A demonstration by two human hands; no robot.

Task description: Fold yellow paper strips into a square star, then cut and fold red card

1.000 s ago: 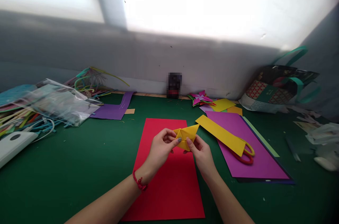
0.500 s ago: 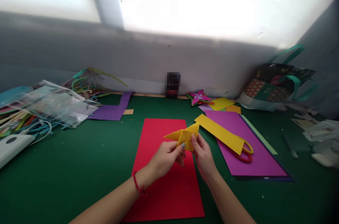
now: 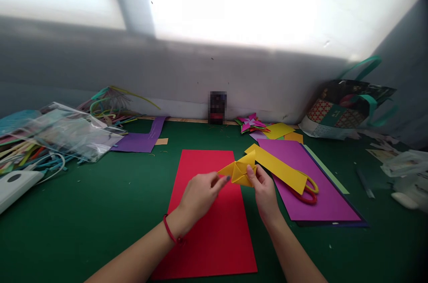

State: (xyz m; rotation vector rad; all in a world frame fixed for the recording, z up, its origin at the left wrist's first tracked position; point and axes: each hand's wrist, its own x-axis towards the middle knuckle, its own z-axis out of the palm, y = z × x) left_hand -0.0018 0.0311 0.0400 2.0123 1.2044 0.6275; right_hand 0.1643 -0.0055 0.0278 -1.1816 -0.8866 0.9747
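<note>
A folded yellow paper piece (image 3: 241, 173) with pointed flaps and crease lines is held up over a red sheet (image 3: 214, 229). My right hand (image 3: 265, 191) pinches its right side, thumb on the front face. At the left point of the folded paper is my left hand (image 3: 199, 194), its thumb stretched out and apart from the curled fingers; whether a fingertip touches the paper is unclear. A red cord bracelet (image 3: 170, 229) circles the left wrist. Just beyond the right hand, a yellow paper strip (image 3: 277, 167) partly covers scissors (image 3: 312, 194) with red and yellow handles.
The strip and scissors rest on magenta sheets (image 3: 321, 198) at right. Behind them lie folded paper stars (image 3: 251, 123) and a patterned bag (image 3: 337, 111). To the left are a clear plastic bag (image 3: 87, 136), pipe cleaners (image 3: 20, 156), a purple sheet (image 3: 137, 141) and a white device (image 3: 20, 187).
My left hand has let go of the middle of the folded paper and drawn left. The paper has shifted slightly right and turned in my right hand.
</note>
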